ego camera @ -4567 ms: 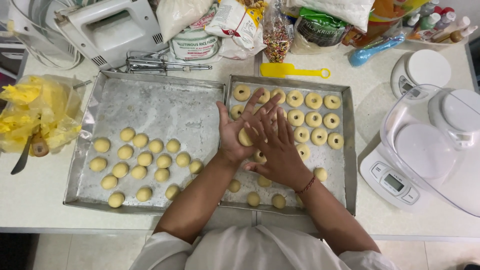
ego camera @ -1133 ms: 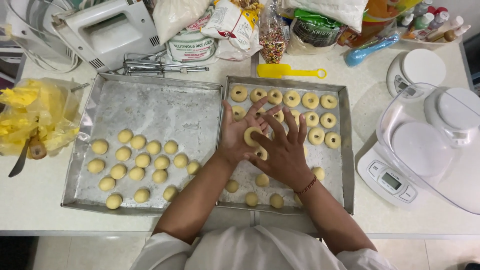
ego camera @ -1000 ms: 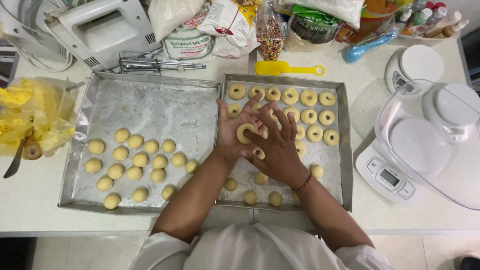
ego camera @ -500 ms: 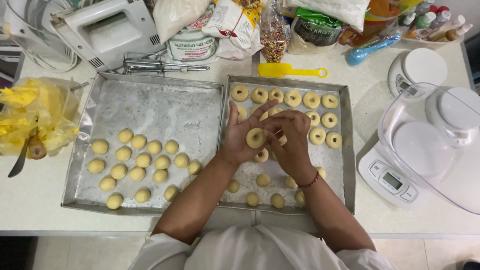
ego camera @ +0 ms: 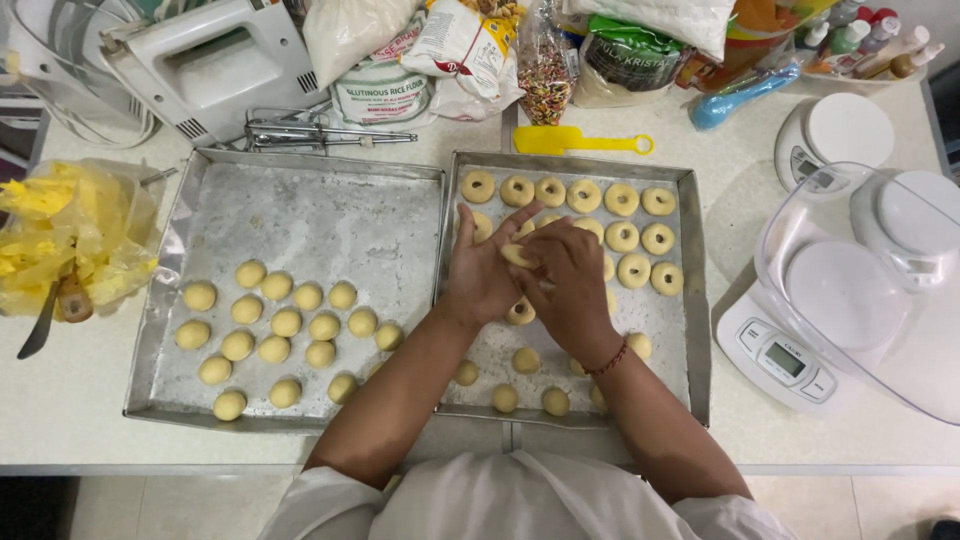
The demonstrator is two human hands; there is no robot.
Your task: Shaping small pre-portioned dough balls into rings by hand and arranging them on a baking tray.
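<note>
Pale round dough piece (ego camera: 518, 256) is sitting pinched between your left hand (ego camera: 484, 272) and right hand (ego camera: 566, 285), fingers curled closed around it (about ten dented rings (ego camera: 622, 200) finished; plain balls (ego camera: 527, 360) are waiting on the right metal tray (ego camera: 697, 300)).

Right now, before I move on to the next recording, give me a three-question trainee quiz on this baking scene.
1. True or false: the left hand and right hand together hold one dough piece over the right tray.
2. Which tray holds only plain dough balls? A) the left tray B) the right tray
3. Fill in: the yellow scraper lies just beyond the far edge of the ____ tray.

Key: 1 true; 2 A; 3 right
</note>
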